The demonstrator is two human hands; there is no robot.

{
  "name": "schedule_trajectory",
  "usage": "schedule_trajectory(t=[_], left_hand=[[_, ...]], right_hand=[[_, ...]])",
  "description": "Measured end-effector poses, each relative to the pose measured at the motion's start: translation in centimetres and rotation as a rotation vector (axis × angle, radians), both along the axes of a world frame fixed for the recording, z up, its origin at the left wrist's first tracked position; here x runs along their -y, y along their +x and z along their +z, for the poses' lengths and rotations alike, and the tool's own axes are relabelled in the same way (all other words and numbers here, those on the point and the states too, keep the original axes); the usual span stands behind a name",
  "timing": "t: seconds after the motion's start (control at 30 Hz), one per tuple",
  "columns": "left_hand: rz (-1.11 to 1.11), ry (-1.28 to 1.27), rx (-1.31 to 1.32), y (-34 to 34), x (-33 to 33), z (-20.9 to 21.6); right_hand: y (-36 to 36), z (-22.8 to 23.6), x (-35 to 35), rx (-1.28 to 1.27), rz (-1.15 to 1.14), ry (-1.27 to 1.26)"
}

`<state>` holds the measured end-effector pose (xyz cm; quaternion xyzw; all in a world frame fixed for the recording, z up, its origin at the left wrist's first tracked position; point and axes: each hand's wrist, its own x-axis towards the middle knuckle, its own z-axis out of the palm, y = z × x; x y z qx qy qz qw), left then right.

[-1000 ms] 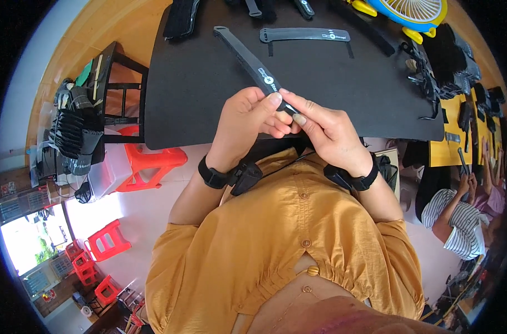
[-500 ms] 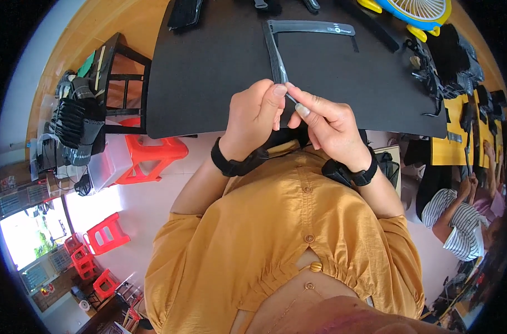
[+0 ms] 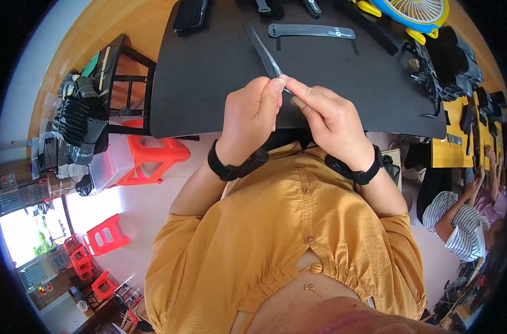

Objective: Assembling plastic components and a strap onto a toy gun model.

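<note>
A thin stack of grey fabric straps [image 3: 262,51] slants up and left from my hands, held above the black table. My left hand [image 3: 249,108] is closed round its near end, thumb on top. My right hand [image 3: 332,116] pinches at that same end, its thumb and forefinger meeting my left thumb; the strap ends between them are mostly hidden. Farther off, a single grey strap [image 3: 312,31] with a slotted left end and pale print lies flat across the table, apart from the stack. Two short dark strips [image 3: 279,43] stick out on its near side.
Black bundles [image 3: 190,14] lie at the table's far edge, with a blue and yellow fan [image 3: 415,14] at far right. Tangled black straps [image 3: 429,72] lie along the right edge. Red stools [image 3: 156,158] stand at left. Another person in a striped shirt [image 3: 454,222] sits at right.
The stack's far end has come away from the strap lying on the table and swung left. That strap's slotted end now shows. My right fingers have drawn closer to my left thumb.
</note>
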<state>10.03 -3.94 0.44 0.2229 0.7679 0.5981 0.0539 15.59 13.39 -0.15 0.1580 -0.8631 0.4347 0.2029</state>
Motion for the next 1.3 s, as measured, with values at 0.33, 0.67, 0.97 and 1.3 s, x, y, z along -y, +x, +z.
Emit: schedule_trajectory(t=[0.33, 0.67, 0.97, 1.3], left_hand=[[-0.002, -0.078, -0.044, 0.4, -0.3, -0.3], [-0.091, 0.188, 0.11, 0.6, -0.5, -0.9], [-0.037, 0.376, 0.258, 0.8, -0.3, -0.9], [-0.035, 0.326, 0.172, 1.3, -0.6, -1.7]], right_hand=[[0.2, -0.9, 0.7, -0.015, -0.086, -0.061], [0.4, -0.4, 1.1, -0.095, -0.005, -0.217], [0.8, 0.2, 1.4, 0.033, -0.08, -0.13], [0.8, -0.1, 1.7, 0.007, -0.078, -0.046]])
